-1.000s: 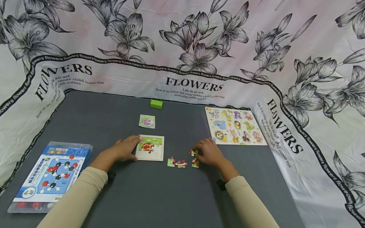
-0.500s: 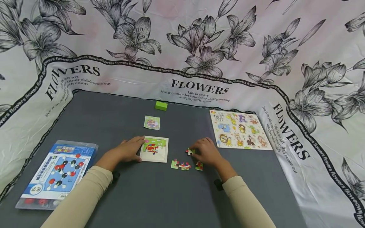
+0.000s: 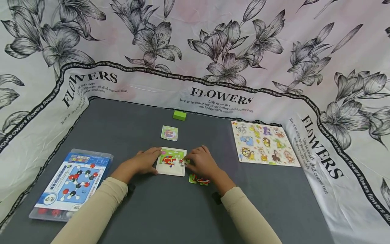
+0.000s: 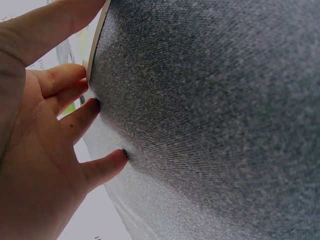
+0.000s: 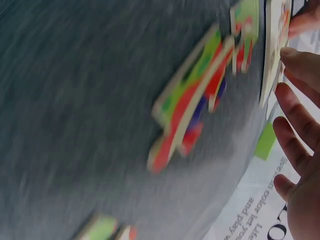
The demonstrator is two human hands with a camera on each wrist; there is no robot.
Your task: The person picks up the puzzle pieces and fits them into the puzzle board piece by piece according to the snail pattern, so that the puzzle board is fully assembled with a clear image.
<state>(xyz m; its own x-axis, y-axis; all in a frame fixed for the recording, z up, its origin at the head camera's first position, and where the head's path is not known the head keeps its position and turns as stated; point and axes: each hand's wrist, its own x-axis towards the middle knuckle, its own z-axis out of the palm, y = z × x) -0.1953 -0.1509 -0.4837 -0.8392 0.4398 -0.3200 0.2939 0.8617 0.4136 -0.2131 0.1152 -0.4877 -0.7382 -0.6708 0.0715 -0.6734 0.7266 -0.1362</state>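
Note:
A small square puzzle board (image 3: 164, 168) with a white frame lies on the dark table, a red-and-green picture partly filled in its upper area. My left hand (image 3: 143, 162) rests at its left side; in the left wrist view the thumb and index finger touch the board's edge (image 4: 95, 47), and the other fingers spread over the cloth. My right hand (image 3: 202, 163) pinches a small jigsaw piece (image 3: 184, 162) over the board's right edge. Loose jigsaw pieces (image 3: 192, 178) in green and red lie just below that hand, partly hidden by it. The right wrist view shows them blurred, including a larger piece (image 5: 187, 95).
A green-edged picture card (image 3: 169, 133) and a green block (image 3: 179, 115) lie beyond the board. An animal puzzle board (image 3: 263, 144) is at the back right. A plastic box with a molecule-model cover (image 3: 73, 183) lies at left. A flower-printed cloth (image 3: 170, 86) borders the table.
My right hand has picked up a jigsaw piece from the loose ones and carried it left to the puzzle board. My left hand stays at the board's left side. The head view has shifted slightly.

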